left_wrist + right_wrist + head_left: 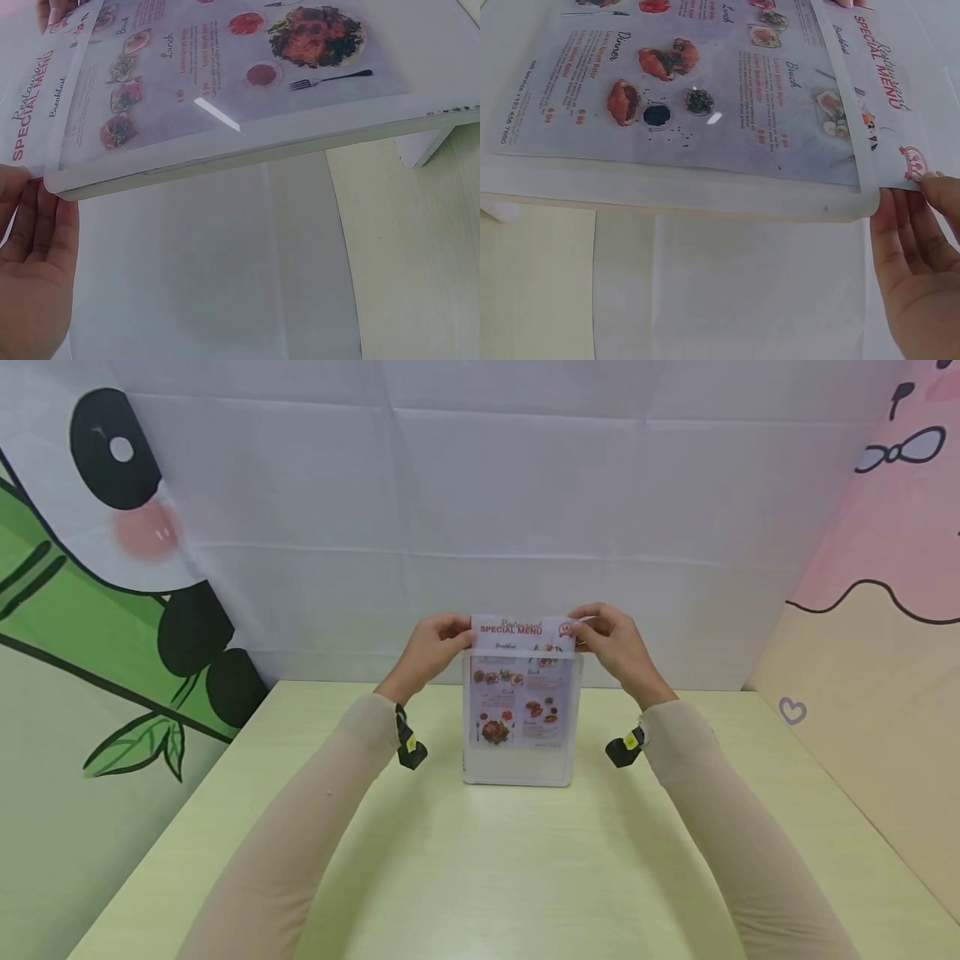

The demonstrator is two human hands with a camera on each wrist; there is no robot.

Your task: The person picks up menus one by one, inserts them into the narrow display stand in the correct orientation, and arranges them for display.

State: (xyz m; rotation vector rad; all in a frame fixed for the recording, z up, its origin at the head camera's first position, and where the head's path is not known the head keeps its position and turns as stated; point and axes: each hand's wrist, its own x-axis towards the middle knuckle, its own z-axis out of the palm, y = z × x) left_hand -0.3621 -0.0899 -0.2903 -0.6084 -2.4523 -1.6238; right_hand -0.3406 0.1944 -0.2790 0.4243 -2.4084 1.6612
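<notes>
A printed menu sheet [517, 693] sits most of the way inside a clear, white-edged sign holder [517, 768] that stands on the table. Its top strip, reading "Special Menu", sticks out above the holder's upper edge. My left hand [441, 639] pinches the sheet's upper left edge between thumb and fingers. On the other side, my right hand [611, 639] pinches the upper right corner, by the red badge. Both wrist views show the thumb on the front of the paper, fingers behind. Below the sheet's lower edge, a bare band of the holder shows.
The pale wooden table [487, 877] reaches back to a white cloth backdrop [517, 510]. Cartoon-printed panels flank it, a green and white one [75, 568] at left and a pink and cream one [862, 652] at right. A foot [424, 146] supports the holder from behind.
</notes>
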